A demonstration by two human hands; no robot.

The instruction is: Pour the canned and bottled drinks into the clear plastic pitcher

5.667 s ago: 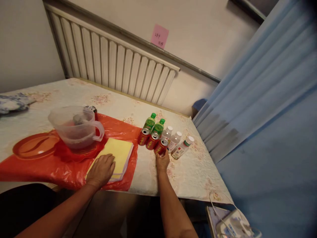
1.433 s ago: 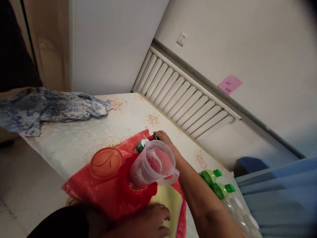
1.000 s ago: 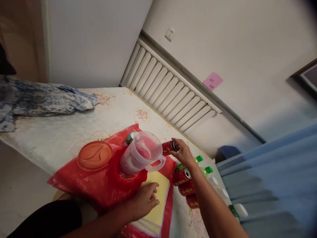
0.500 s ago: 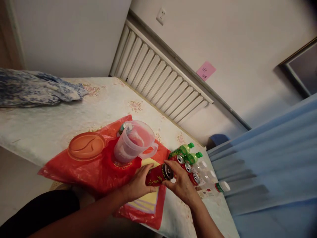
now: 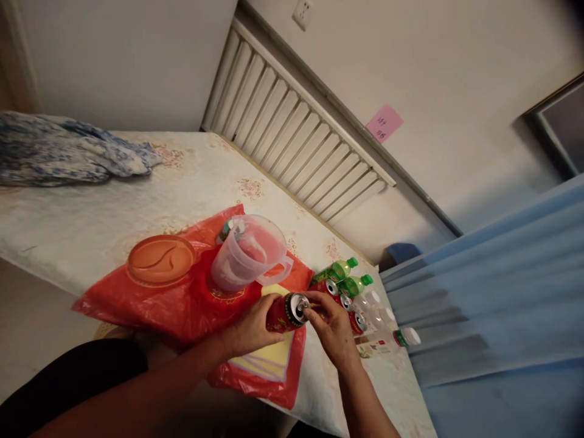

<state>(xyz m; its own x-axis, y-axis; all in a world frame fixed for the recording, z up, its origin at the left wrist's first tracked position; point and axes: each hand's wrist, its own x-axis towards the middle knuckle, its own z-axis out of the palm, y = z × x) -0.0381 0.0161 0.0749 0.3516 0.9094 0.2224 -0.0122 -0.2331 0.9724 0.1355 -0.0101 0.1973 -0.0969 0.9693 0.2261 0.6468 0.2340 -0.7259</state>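
Note:
A red and black drink can point(image 5: 279, 314) lies tilted in my left hand point(image 5: 252, 331), its silver top facing right. The fingers of that hand wrap around its lower part. At the can's top is my right hand point(image 5: 335, 331), thumb and forefinger bent together at the rim and pull tab; whether they grip the tab itself is too small to tell. Behind the can stands a clear plastic jug point(image 5: 241, 255) with a handle. Under my hands lie a yellow cloth or sheet point(image 5: 269, 359) and a red plastic bag point(image 5: 164, 313).
An orange lid point(image 5: 160, 260) lies on the bag. To the right stand green bottles point(image 5: 335, 272), several red cans point(image 5: 357, 322) and clear bottles point(image 5: 378, 344). A blue patterned cloth point(image 5: 73, 152) is at the left of the floral tablecloth point(image 5: 201, 176). A radiator point(image 5: 292, 115) and blue curtain point(image 5: 493, 286) border the table.
My right hand has gone from spanning the can's rim to a pinch at its top. The can's silver top now shows more plainly. My left hand keeps its hold.

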